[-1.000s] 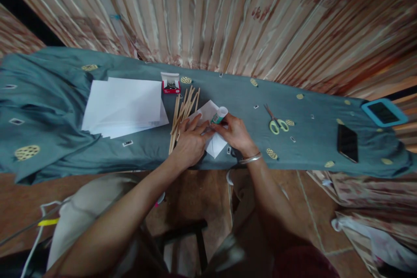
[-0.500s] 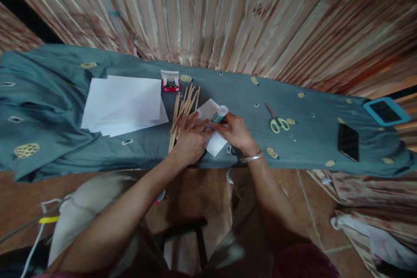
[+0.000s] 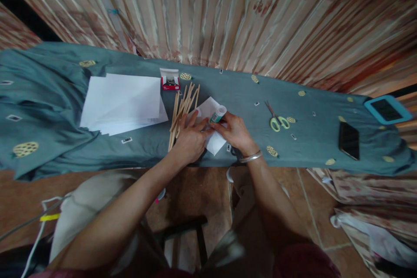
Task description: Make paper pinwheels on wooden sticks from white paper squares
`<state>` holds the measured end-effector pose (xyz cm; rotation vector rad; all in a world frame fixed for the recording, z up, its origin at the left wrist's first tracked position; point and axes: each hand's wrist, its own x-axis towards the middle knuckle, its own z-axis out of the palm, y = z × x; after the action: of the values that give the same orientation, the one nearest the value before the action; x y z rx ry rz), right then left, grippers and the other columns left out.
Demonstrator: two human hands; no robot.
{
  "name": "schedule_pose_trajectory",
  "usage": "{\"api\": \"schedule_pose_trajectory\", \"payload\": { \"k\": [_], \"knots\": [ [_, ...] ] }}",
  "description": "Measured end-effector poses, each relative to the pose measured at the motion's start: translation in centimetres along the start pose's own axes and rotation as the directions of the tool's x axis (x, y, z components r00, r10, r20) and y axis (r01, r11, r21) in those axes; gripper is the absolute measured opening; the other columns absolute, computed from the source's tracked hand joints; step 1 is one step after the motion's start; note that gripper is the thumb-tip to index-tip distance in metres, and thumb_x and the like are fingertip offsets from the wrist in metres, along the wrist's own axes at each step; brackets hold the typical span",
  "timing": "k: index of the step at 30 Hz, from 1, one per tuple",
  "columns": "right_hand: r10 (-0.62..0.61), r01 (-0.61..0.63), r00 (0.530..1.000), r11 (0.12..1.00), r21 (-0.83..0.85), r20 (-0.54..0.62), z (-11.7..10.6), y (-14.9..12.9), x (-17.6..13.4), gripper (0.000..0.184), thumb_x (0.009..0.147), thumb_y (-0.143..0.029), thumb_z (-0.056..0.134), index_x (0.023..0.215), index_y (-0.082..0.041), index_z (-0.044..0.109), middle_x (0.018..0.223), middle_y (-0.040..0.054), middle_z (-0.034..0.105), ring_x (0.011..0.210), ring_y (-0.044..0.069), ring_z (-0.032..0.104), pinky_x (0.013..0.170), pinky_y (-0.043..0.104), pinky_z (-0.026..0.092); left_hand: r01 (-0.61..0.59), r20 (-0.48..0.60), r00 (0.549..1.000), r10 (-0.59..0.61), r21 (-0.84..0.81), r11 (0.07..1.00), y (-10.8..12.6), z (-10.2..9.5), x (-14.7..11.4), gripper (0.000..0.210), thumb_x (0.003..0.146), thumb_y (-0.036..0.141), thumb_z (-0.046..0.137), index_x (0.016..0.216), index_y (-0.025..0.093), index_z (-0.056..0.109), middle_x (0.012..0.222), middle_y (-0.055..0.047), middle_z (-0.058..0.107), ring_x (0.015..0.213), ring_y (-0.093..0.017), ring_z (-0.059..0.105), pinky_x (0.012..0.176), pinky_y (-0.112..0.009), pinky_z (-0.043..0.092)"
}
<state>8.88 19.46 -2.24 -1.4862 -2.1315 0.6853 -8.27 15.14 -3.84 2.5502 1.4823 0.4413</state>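
My right hand is closed around a glue stick, white at one end with a green label, held tilted low over a small white piece of paper. On that paper my left hand lies with its fingers spread, partly covering it. Thin wooden sticks lie in a loose heap just behind and left of my left hand. The glue stick's lower end is hidden by my fingers, so I cannot tell whether it touches the paper.
White sheets are stacked on the left of the cloth-covered table, beside an opened red box of small dark items. Scissors with pale green handles lie to the right. Farther right are a phone and a blue-framed tablet.
The glue stick has shifted very slightly down and left in my right hand. My left hand stays in place on the paper, and the view has moved a little.
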Motion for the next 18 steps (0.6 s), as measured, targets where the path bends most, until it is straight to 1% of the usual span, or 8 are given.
{"api": "schedule_pose_trajectory", "payload": {
  "k": [6,11,13,15,18],
  "knots": [
    [0.016,-0.015,0.999,1.0,0.007,-0.028,0.1,0.0,0.1,0.018,0.084,-0.034,0.06,0.092,-0.017,0.062,0.086,0.0075,0.071,0.078,0.021,0.066,0.069,0.031,0.048,0.005,0.001,1.0,-0.005,-0.003,1.0,0.1,0.0,0.0,0.044,0.083,0.014,0.048,0.121,0.029,0.063,0.139,-0.006,0.055,0.14,-0.037,0.03,0.112,-0.066,0.014],
    [0.059,-0.054,0.997,0.992,0.117,-0.046,0.2,0.5,0.3,0.02,0.082,-0.035,0.062,0.087,-0.016,0.062,0.082,0.0067,0.07,0.071,0.019,0.065,0.065,0.03,0.047,0.012,0.008,1.0,-0.012,-0.003,1.0,-0.1,0.0,0.0,0.041,0.083,0.017,0.05,0.119,0.03,0.064,0.141,-0.003,0.054,0.141,-0.037,0.028,0.112,-0.066,0.014],
    [0.076,-0.067,0.995,0.988,0.142,-0.06,0.3,0.4,0.4,0.019,0.082,-0.035,0.062,0.087,-0.016,0.062,0.08,0.0056,0.07,0.068,0.018,0.064,0.063,0.029,0.046,0.007,0.007,1.0,-0.007,-0.006,1.0,-0.2,0.0,-0.1,0.041,0.083,0.017,0.05,0.119,0.03,0.064,0.141,-0.004,0.053,0.141,-0.037,0.027,0.112,-0.066,0.013],
    [0.103,-0.093,0.991,0.989,0.114,-0.081,0.4,0.1,0.4,0.019,0.082,-0.036,0.061,0.086,-0.017,0.061,0.078,0.0051,0.07,0.066,0.017,0.063,0.06,0.028,0.044,0.005,0.007,1.0,-0.005,-0.01,1.0,-0.1,0.0,-0.1,0.042,0.083,0.016,0.05,0.12,0.03,0.064,0.141,-0.005,0.054,0.141,-0.037,0.028,0.112,-0.067,0.013],
    [0.122,-0.119,0.985,0.993,0.025,-0.123,0.6,-0.5,0.4,0.019,0.083,-0.036,0.061,0.085,-0.018,0.06,0.077,0.0052,0.069,0.066,0.018,0.063,0.06,0.028,0.043,0.012,0.011,1.0,-0.011,-0.013,1.0,-0.1,-0.1,-0.1,0.044,0.082,0.015,0.05,0.121,0.03,0.063,0.14,-0.005,0.055,0.141,-0.038,0.027,0.112,-0.068,0.011]
  ]
}}
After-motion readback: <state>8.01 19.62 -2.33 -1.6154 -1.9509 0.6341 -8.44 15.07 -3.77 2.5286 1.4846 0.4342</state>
